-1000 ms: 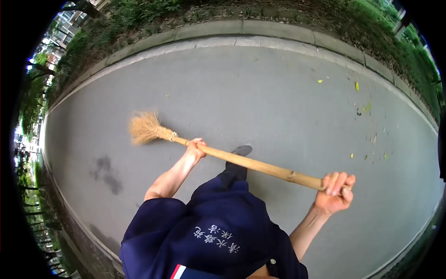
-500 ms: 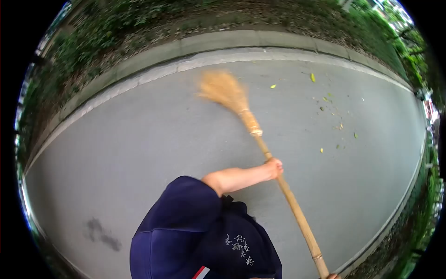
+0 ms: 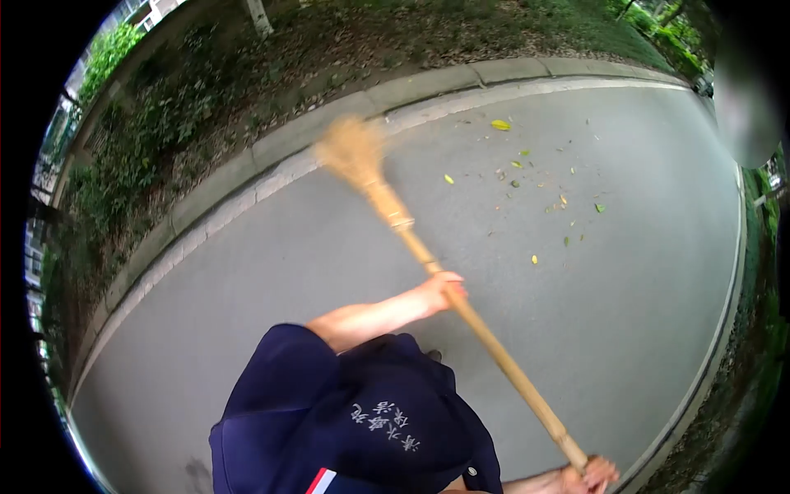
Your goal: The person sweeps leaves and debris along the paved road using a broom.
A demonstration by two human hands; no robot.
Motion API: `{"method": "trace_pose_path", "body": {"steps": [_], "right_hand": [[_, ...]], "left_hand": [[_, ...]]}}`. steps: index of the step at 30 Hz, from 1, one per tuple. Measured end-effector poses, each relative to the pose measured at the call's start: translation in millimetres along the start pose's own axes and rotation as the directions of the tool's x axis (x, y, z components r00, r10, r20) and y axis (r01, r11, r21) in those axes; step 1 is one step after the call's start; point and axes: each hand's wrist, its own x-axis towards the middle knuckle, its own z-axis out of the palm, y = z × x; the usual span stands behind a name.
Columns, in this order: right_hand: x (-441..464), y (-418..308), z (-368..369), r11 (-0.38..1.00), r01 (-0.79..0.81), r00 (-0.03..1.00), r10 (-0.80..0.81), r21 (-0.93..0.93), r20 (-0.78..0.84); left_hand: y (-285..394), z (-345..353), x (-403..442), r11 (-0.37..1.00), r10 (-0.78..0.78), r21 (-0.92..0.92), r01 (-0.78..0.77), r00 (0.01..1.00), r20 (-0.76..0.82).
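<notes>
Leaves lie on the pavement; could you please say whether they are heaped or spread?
Spread: a large yellow leaf lies near the curb, a small yellow leaf closer to the person, with bare pavement between.

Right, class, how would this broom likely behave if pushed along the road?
Its thick, jointed pole would probably stay stiff. The splayed bristles should flex against the road. With bristles bunched at one end, it may tip that way.

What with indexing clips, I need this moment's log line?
long tan bamboo broom: held, left hand nearer bristles, right hand at handle end; bristles: blurred, near grey concrete kerb; yellow leaves: on grey pavement
</notes>
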Motion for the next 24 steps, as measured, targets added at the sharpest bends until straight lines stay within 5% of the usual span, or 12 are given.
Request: {"method": "trace_pose_path", "body": {"steps": [3, 7, 12, 16, 17, 19, 20, 21, 24], "right_hand": [[38, 110, -20, 0.975, -0.22, 0.967, 0.224, 0.041, -0.122], [58, 286, 41, 0.774, -0.605, 0.794, 0.569, 0.185, 0.216], [74, 465, 135, 0.608, -0.778, 0.607, 0.659, 0.16, 0.444], [119, 555, 185, 0.69, -0.719, 0.662, 0.64, 0.087, 0.39], [135, 560, 194, 0.721, -0.691, 0.699, 0.649, 0.05, 0.299], [165, 557, 195, 0.817, -0.576, 0.798, 0.569, -0.029, 0.199], [176, 549, 193, 0.871, -0.48, 0.853, 0.492, -0.106, 0.178], [184, 539, 192, 0.907, -0.377, 0.899, 0.407, -0.186, 0.164], [188, 527, 215, 0.94, -0.145, 0.94, 0.229, -0.309, 0.254]], "left_hand": [[83, -59, 7, 0.975, 0.15, -0.114, -0.191, 0.943, -0.297], [215, -128, -9, 0.879, 0.247, -0.207, -0.429, 0.783, -0.571], [355, -133, -12, 0.667, 0.212, -0.386, -0.637, 0.659, -0.721], [454, -73, 68, 0.806, 0.093, -0.406, -0.431, 0.769, -0.632], [487, -118, 144, 0.91, 0.069, -0.35, -0.221, 0.915, -0.398], [493, -43, 229, 0.927, 0.122, -0.257, -0.274, 0.866, -0.485], [502, -26, 292, 0.984, -0.029, -0.176, -0.03, 0.946, -0.322], [482, 30, 328, 0.959, 0.227, 0.227, -0.168, 0.937, -0.265], [440, 197, 412, 0.941, 0.052, 0.337, -0.04, 0.998, -0.029]]}}
